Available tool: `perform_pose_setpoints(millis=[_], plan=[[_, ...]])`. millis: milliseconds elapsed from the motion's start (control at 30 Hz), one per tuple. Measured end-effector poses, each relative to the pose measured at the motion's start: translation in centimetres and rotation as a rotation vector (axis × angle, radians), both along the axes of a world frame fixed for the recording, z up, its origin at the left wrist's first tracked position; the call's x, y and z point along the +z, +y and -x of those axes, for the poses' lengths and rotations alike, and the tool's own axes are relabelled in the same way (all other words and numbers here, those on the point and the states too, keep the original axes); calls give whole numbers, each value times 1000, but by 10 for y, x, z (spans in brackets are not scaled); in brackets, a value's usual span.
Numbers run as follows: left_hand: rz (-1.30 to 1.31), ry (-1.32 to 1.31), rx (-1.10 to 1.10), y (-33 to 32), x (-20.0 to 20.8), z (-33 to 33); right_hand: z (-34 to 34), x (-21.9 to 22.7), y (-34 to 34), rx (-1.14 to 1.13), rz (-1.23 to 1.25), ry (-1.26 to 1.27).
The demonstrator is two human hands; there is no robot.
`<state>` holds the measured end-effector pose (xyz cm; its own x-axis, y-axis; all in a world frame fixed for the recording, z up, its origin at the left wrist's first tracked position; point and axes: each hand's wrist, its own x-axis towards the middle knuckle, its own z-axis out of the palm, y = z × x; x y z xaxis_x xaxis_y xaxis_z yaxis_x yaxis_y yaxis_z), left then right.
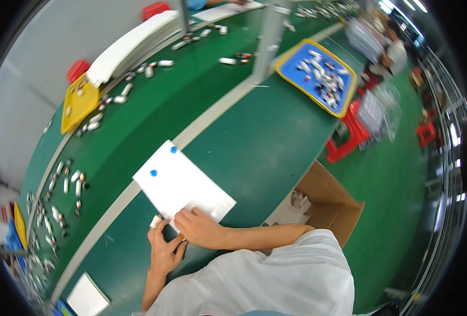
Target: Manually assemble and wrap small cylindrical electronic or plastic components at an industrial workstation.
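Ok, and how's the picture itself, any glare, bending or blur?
Head view: ceiling lights glare at upper right; the pale strip bows; the rim darkens. Also head view: small white pieces at lower left look smeared; detail between left hand and right hand is unclear.

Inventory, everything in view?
bench: 1, green, centre
conveyor: 1, green, beyond bench
two-tone tray: 1, blue-yellow, upper right
side tray: 1, yellow, upper left
small cylinders: many, mostly white, conveyor and trays
sheet: 1, white, on bench
round pieces: 2, blue, on sheet
carton: 1, brown, beside bench
stools: several, red, right
pad: 1, white, lower left
co-workers: 2, white and blue clothing, background
left hand: 1, bare, by sheet
right hand: 1, bare, over sheet
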<state>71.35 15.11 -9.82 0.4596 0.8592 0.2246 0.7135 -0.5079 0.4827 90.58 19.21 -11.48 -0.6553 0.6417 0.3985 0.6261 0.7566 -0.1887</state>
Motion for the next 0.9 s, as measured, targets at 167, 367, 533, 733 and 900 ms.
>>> perform_pose_setpoints(millis=[167,367,533,733,900], plan=[[-7,5,-16,1,3,11,8,-1,1,38,198,-55],[4,-28,-61,4,5,12,2,-5,3,74,241,191],[-43,-58,-100,7,-5,14,6,-12,3,46,245,264],[-24,-57,-46,4,-5,14,6,-11,7,2,208,309],[0,-89,-59,5,-7,12,5,-16,8,-107,321,364]])
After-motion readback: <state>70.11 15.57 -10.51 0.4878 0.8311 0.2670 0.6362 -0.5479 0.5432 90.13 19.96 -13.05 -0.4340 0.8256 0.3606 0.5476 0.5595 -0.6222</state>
